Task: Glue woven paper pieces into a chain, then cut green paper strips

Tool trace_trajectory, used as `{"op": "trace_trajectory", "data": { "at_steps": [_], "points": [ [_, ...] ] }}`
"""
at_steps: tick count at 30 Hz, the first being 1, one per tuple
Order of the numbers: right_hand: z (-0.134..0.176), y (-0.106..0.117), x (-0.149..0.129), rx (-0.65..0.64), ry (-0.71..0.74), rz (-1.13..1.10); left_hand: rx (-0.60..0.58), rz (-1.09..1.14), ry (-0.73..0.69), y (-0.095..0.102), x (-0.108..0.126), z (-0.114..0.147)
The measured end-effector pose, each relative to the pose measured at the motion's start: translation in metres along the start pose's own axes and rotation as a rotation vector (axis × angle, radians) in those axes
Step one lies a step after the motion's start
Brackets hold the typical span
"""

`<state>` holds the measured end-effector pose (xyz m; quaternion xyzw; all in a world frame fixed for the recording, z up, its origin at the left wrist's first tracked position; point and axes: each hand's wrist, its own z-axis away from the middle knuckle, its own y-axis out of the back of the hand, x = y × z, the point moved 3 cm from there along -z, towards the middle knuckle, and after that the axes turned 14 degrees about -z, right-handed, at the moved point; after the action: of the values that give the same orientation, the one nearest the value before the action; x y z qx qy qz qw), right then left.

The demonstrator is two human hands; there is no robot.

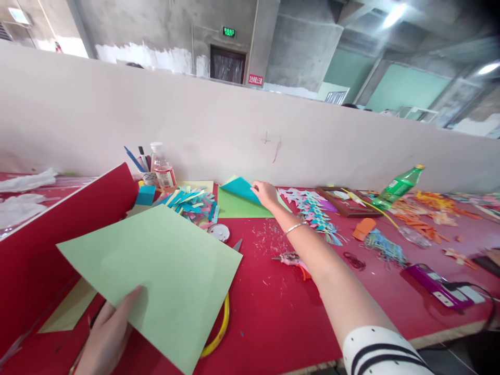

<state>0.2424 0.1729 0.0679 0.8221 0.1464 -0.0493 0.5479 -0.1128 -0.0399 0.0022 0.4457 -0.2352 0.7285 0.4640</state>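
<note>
- Pale green square paper sheet (164,265): left hand (111,325) pinches it; squeezing could crease it.
- Right hand (266,194) pinches blue paper sheet (239,188); yanking could rip it.

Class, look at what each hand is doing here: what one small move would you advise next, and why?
I would probably raise the right hand a little, lifting the blue sheet off the green paper: the fingers seem to pinch the blue sheet's edge, green shows beneath it, and the left hand is busy holding a pale green sheet.
</note>
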Motion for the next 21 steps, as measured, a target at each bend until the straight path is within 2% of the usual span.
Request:
{"op": "trace_trajectory", "data": {
  "at_steps": [4, 9, 13, 17, 21],
  "points": [
    [-0.004, 0.014, -0.002, 0.103, 0.002, -0.07, -0.012, -0.006, -0.046, 0.0, -0.001, -0.003],
    [-0.016, 0.047, -0.007, 0.317, -0.01, -0.156, -0.036, 0.003, -0.081, -0.002, -0.003, -0.007],
    [-0.024, 0.073, -0.008, 0.409, -0.005, -0.23, -0.009, 0.013, -0.091, -0.003, -0.002, -0.007],
    [-0.024, 0.095, -0.009, 0.486, -0.001, -0.289, -0.077, 0.027, -0.129, -0.005, -0.002, -0.007],
    [-0.019, 0.122, -0.015, 0.584, 0.062, -0.354, -0.097, 0.015, -0.145, -0.005, -0.001, -0.005]
  ]
}}
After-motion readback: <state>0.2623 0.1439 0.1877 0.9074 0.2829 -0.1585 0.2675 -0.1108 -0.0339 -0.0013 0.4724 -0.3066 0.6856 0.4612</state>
